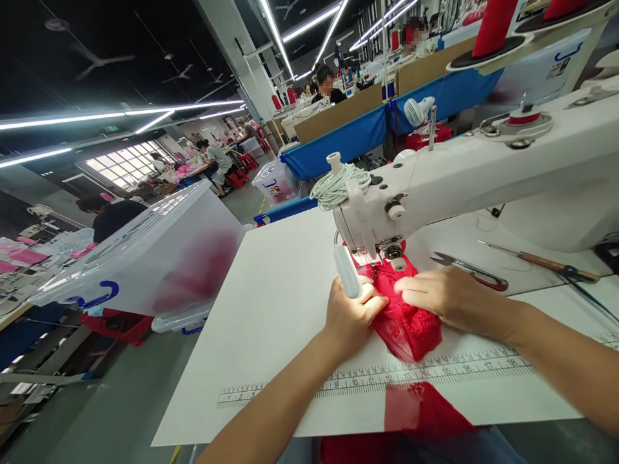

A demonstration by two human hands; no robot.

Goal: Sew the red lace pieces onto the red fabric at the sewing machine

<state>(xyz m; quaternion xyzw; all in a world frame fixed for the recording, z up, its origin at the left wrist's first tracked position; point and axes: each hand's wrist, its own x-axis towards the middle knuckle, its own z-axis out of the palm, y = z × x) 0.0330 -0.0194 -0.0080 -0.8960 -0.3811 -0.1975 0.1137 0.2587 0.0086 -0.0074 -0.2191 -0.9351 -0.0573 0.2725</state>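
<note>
Both hands, left hand (349, 316) and right hand (438, 293), press frilly red lace fabric (406, 325) flat.

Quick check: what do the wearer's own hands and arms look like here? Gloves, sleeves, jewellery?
Both are bare. The left hand and right hand wear no gloves, and no rings, watch or bands show. Both forearms are uncovered up to the frame edge, so no sleeves are in view. Nails look short and unpainted, though the lamp glare on the left hand makes that hard to confirm. No markings or tape.
</note>
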